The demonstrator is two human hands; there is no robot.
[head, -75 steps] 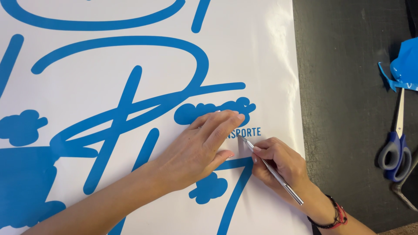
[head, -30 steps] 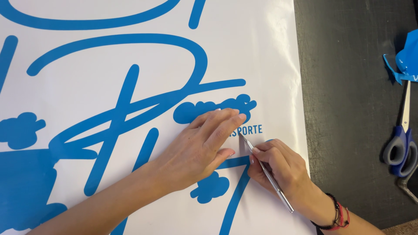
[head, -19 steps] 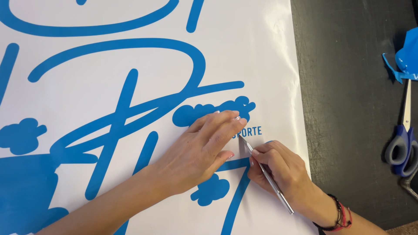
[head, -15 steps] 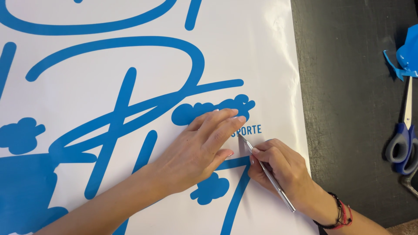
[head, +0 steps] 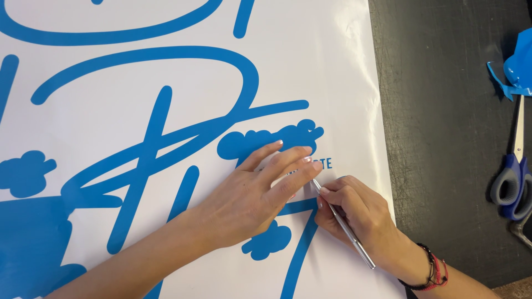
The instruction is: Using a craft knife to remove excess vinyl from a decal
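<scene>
Looking down through the head camera, I see my left hand [head: 252, 194] lying flat with fingers spread and pressed on the white vinyl sheet [head: 332, 66], fingertips over a blue cloud shape [head: 266, 141]. Just beside it, my right hand [head: 357, 213] pinches a thin silver weeding tool [head: 344, 227] like a pen, its tip touching the sheet at the small blue lettering [head: 324, 164] beside my left fingertips. A bracelet [head: 432, 268] circles my right wrist. Well apart, on the dark tabletop [head: 443, 138], blue-handled scissors [head: 512, 166] lie below a scrap of blue vinyl [head: 518, 66].
</scene>
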